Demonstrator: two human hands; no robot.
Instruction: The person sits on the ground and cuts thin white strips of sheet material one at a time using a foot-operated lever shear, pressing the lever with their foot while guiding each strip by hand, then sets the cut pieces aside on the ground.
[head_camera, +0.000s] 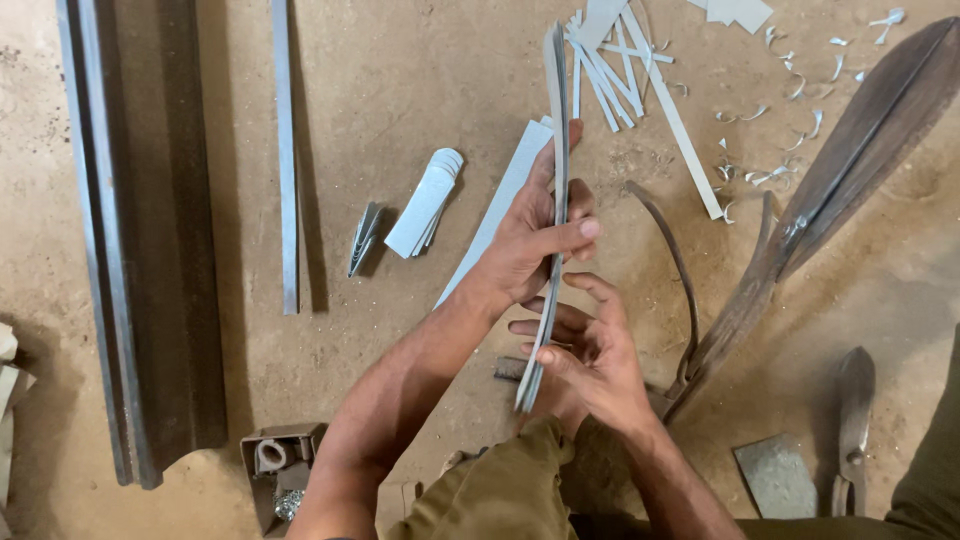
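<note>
Right hand (590, 360) pinches the near end of a stack of sheet-metal strips (552, 200); left hand (535, 235) clamps it mid-length. The stack's long axis runs away from the person, edge-on. Beyond, right: large shears (800, 220); left: cut strips (425, 205) on the floor (400, 80).

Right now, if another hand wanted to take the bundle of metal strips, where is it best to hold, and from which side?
Probably at the free stretch of the bundle of metal strips above the left hand, pinching across the flat faces from the sides. The strips stand on edge, stacked face to face, so a squeeze there would keep them together. The right hand holds the lower part; the thin cut edges look sharp.
</note>
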